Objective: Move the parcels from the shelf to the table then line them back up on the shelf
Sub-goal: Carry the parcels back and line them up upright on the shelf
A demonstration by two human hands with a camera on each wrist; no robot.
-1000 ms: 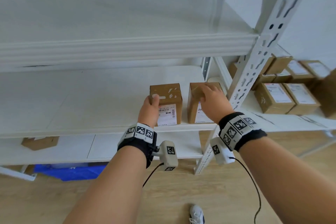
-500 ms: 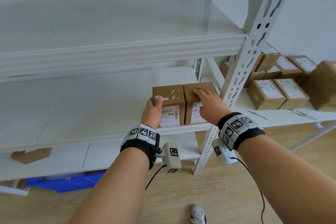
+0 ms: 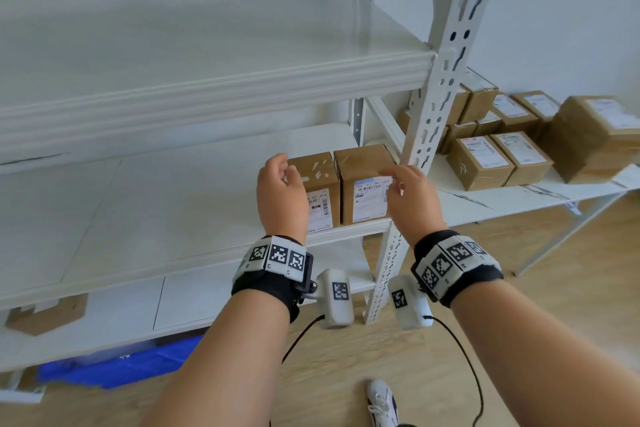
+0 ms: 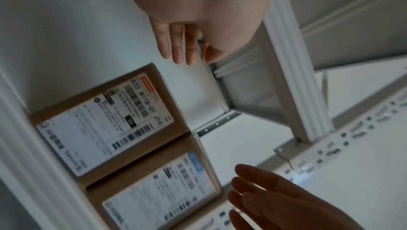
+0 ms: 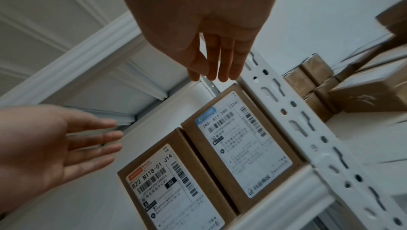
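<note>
Both hands have just come off the boxes: the left hand hangs in front of the shelf edge with fingers straight and empty, and the right hand likewise hovers released, fingers loosely extended, where half a second ago each rested on a box top. Just beyond them, the small brown cardboard parcel with the orange-headed label and the brown cardboard parcel with the blue-headed label stand side by side, apparently touching, at the front right of the white metal shelf. This pair looks lined up. Further right, more brown cardboard boxes wait on the white table, probably next.
</note>
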